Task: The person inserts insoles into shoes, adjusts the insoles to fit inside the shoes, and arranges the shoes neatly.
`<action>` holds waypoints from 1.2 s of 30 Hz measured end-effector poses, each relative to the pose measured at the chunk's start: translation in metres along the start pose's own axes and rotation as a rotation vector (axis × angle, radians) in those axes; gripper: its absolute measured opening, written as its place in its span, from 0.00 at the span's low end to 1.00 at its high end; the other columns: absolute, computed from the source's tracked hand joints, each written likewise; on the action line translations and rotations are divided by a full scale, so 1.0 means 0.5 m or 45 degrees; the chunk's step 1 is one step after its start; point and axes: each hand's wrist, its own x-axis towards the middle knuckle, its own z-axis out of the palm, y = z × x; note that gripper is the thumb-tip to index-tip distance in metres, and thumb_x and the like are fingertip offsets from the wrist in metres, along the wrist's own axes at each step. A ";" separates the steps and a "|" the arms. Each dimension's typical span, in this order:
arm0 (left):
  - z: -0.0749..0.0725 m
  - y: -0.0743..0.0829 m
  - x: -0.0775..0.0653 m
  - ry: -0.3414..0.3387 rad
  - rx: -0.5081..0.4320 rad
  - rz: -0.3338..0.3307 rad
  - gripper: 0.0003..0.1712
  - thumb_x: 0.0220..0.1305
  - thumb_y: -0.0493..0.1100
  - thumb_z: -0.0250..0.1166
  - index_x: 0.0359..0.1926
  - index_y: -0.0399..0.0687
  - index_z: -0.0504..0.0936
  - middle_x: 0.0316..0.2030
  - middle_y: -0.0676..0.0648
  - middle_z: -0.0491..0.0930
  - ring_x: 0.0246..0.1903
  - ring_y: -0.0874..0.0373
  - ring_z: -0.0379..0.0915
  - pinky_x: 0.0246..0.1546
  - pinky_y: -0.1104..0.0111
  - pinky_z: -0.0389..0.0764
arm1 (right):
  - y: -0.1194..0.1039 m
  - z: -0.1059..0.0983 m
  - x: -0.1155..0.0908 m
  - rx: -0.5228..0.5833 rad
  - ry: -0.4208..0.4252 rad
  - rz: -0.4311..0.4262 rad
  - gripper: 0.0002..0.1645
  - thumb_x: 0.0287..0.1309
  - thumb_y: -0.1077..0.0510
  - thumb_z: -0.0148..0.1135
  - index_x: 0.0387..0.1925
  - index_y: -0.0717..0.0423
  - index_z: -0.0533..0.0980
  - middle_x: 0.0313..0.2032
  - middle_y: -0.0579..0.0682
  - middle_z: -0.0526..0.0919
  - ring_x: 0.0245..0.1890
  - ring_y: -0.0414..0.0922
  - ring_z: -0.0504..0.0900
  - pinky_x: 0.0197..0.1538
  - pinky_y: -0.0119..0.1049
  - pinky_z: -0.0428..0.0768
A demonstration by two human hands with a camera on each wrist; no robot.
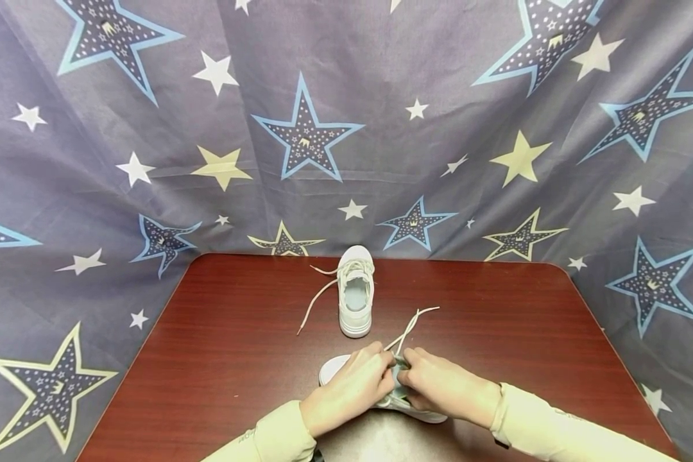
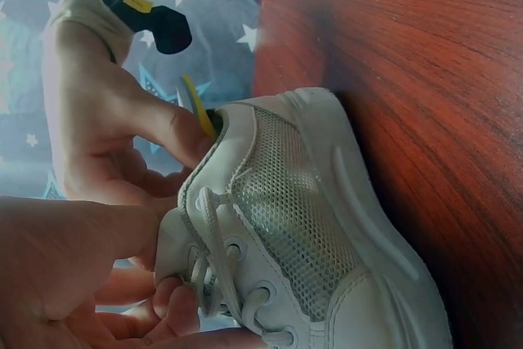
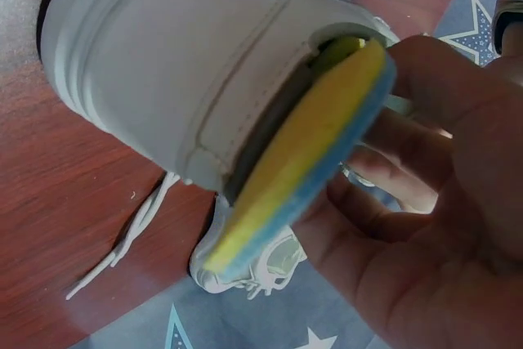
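Observation:
A white lace-up sneaker (image 2: 327, 161) with mesh sides stands at the table's near edge, toe to the left. My left hand (image 1: 355, 385) is at its laces and pinches the tongue (image 2: 169, 243) between thumb and fingers. At the heel end my right hand (image 1: 450, 388) holds an insole (image 3: 315, 157), yellow on one face and blue on the other. One end of the insole is inside the shoe opening; the rest sticks out past the collar. The shoe's inside is mostly hidden.
A second white sneaker (image 1: 355, 321) stands farther back, toe toward the curtain, its loose lace (image 1: 314, 301) trailing left. The near shoe's lace (image 1: 407, 330) lies crossed on the brown table (image 1: 496, 321). A star-patterned curtain (image 1: 381, 160) hangs behind and around the table.

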 end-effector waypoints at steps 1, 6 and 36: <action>-0.001 0.000 0.000 0.002 -0.003 0.001 0.10 0.56 0.34 0.67 0.22 0.48 0.76 0.22 0.54 0.66 0.20 0.68 0.60 0.18 0.77 0.64 | 0.000 0.002 0.000 0.007 -0.001 0.002 0.13 0.41 0.59 0.79 0.25 0.44 0.79 0.28 0.43 0.69 0.27 0.39 0.69 0.29 0.28 0.70; -0.003 0.002 -0.002 -0.006 -0.003 -0.006 0.11 0.56 0.34 0.67 0.21 0.48 0.75 0.22 0.54 0.66 0.19 0.68 0.59 0.18 0.76 0.63 | 0.000 0.011 0.002 0.016 0.011 -0.011 0.14 0.41 0.59 0.79 0.25 0.45 0.79 0.29 0.43 0.70 0.28 0.39 0.70 0.30 0.28 0.71; 0.002 -0.007 -0.007 0.078 -0.045 0.025 0.07 0.54 0.33 0.67 0.34 0.43 0.79 0.26 0.55 0.72 0.25 0.67 0.69 0.24 0.77 0.71 | -0.009 0.036 0.009 -0.026 0.111 -0.034 0.08 0.52 0.63 0.75 0.29 0.48 0.83 0.33 0.45 0.78 0.32 0.40 0.78 0.36 0.32 0.77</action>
